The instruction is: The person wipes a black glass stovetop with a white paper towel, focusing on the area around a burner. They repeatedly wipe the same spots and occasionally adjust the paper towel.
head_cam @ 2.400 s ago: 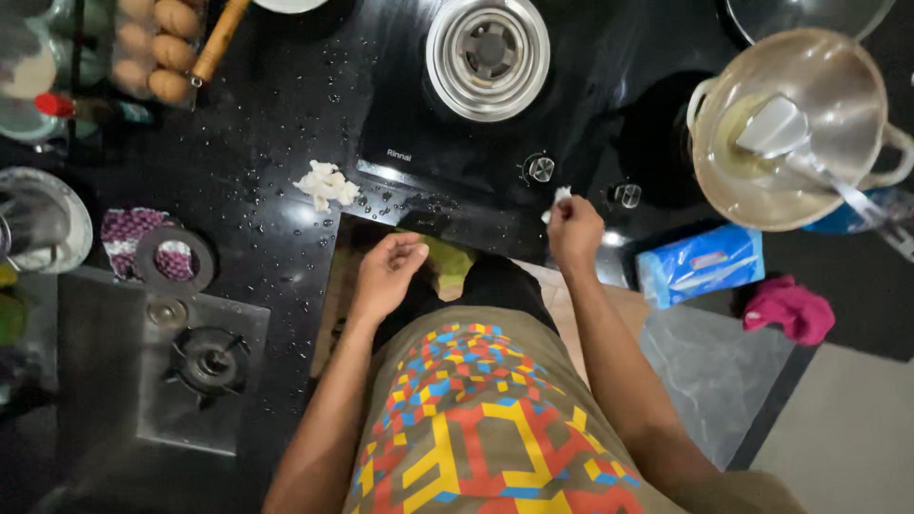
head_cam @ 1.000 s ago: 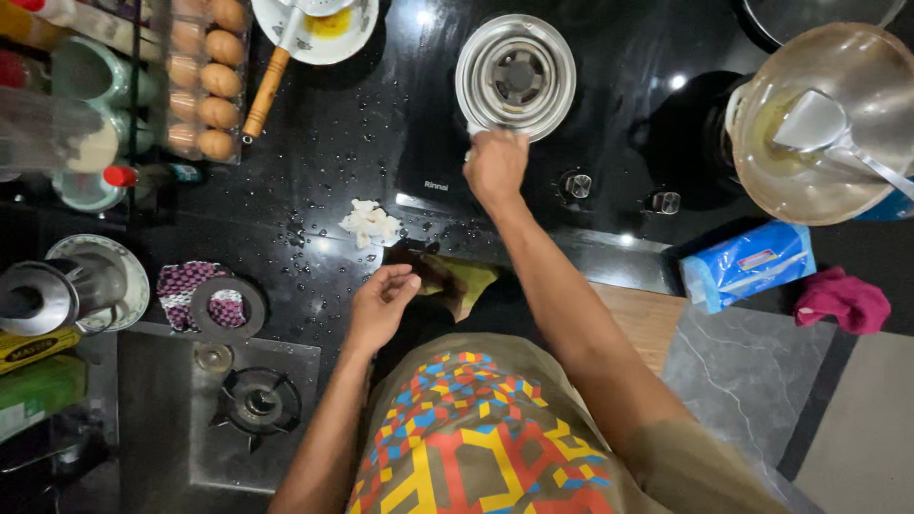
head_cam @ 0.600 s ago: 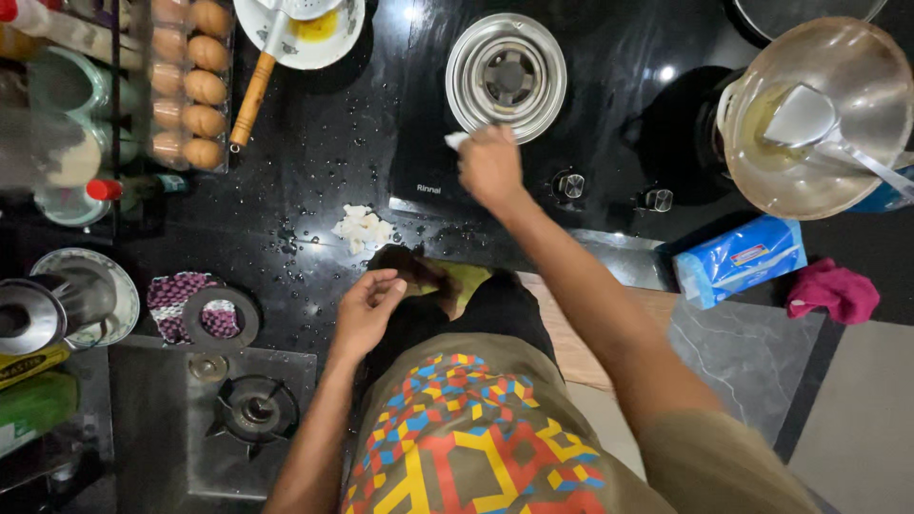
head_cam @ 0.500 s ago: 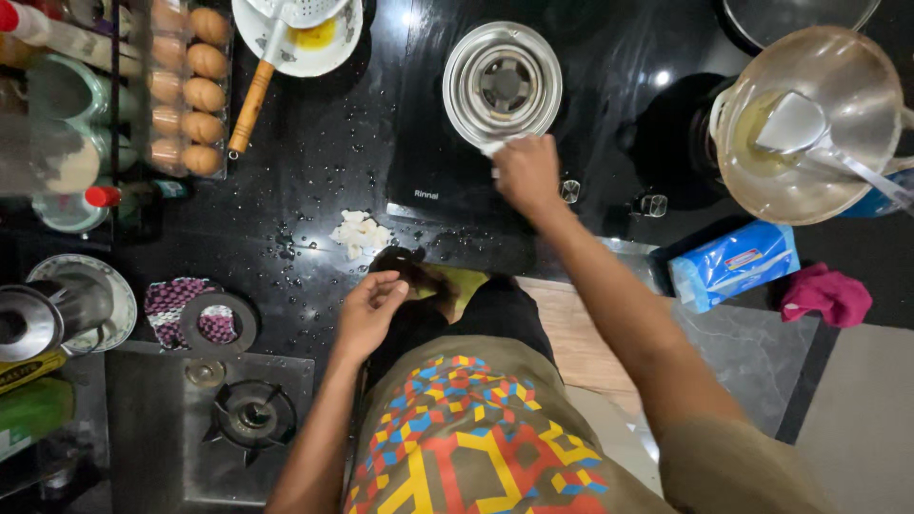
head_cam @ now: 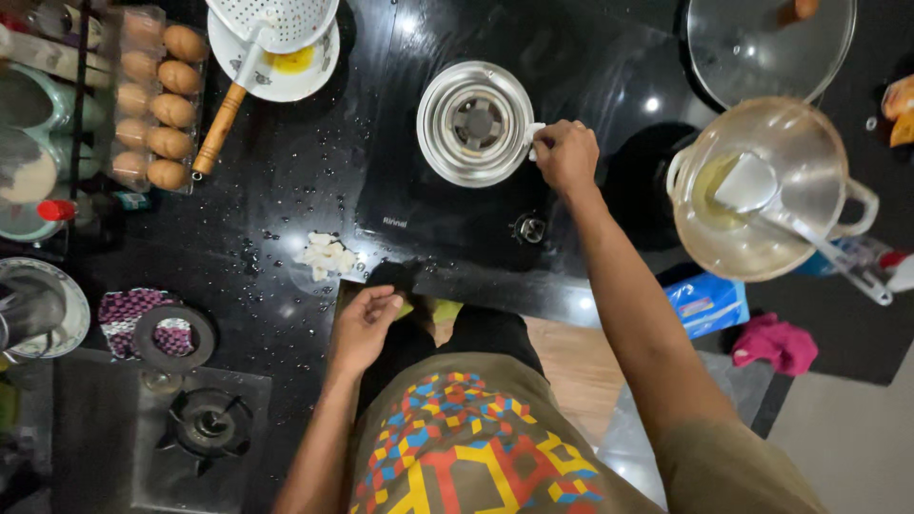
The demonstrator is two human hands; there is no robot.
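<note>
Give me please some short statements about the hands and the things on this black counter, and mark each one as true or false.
1. The right hand presses a small white piece at the rim of the round metal burner ring. True.
2. The left hand holds the wooden-handled skimmer. False: it rests at the counter's edge, near some white scraps.
3. Brown eggs sit in a clear tray. True.
4. The steel pot is empty. False: it holds a white spatula and yellowish liquid.
5. A pink cloth lies on the floor. True.
</note>
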